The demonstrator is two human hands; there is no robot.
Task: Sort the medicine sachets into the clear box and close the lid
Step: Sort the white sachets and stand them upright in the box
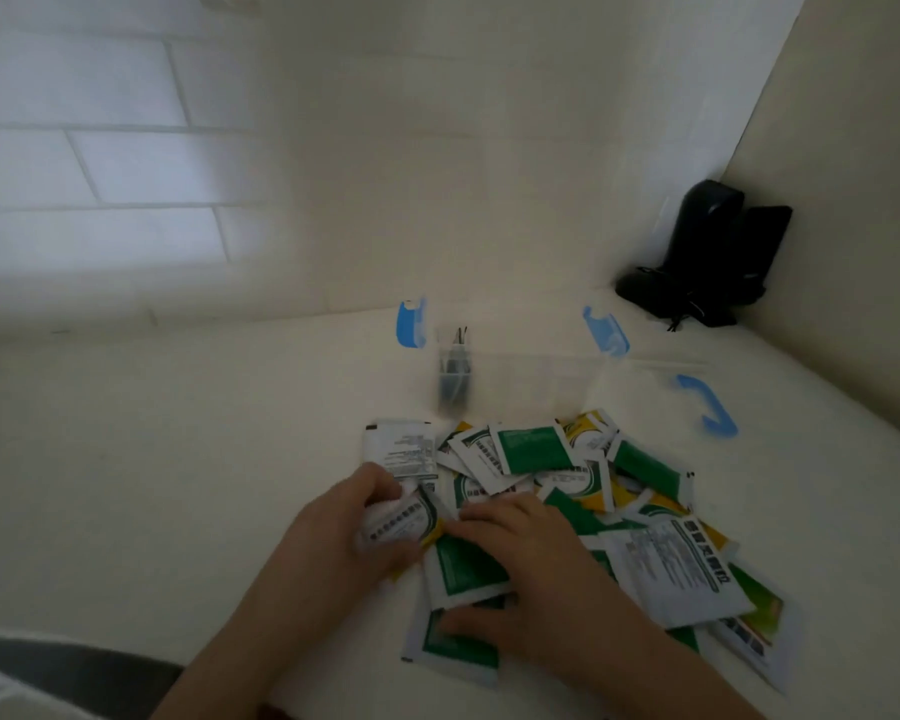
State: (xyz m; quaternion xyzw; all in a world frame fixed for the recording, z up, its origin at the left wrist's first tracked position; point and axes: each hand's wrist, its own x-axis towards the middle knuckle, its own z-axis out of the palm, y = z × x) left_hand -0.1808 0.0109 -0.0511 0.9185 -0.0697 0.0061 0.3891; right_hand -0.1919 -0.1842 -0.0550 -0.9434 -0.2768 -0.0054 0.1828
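Down low, left hand (pixel 354 527), fingers curled round a white sachet (pixel 401 522), pinching it at the left edge of the pile. Right hand (pixel 531 569) laid flat on top of the sachets, fingers spread, thumb pressed on a green and white sachet (pixel 463 569) near the front. Touching each other almost, the two hands, at the middle of the pile.

Lots of medicine sachets (pixel 567 491) heaped on the pale worktop (pixel 178 459), lying every which way, one over another. Green ones, yellow ones, white ones with small print. One big white sachet (pixel 666 574) lying face up on the right side, tilted.

Just behind the pile, the clear box (pixel 531 381), very see-through and blurry, hard to make out. Blue clips (pixel 411 324) on its left and right ends. Something dark (pixel 454 381) standing in its left part, too blurry to name. Lid (pixel 666 366) off to the right of the box, with a blue handle (pixel 710 405) on it. Cannot tell if the lid touches the box.

Far back in the right corner, a black thing (pixel 707 252) leaning against the wall (pixel 437 148). White tiles (pixel 100 163) on the wall to the left. A bit of grey floor (pixel 74 667) at the bottom left.
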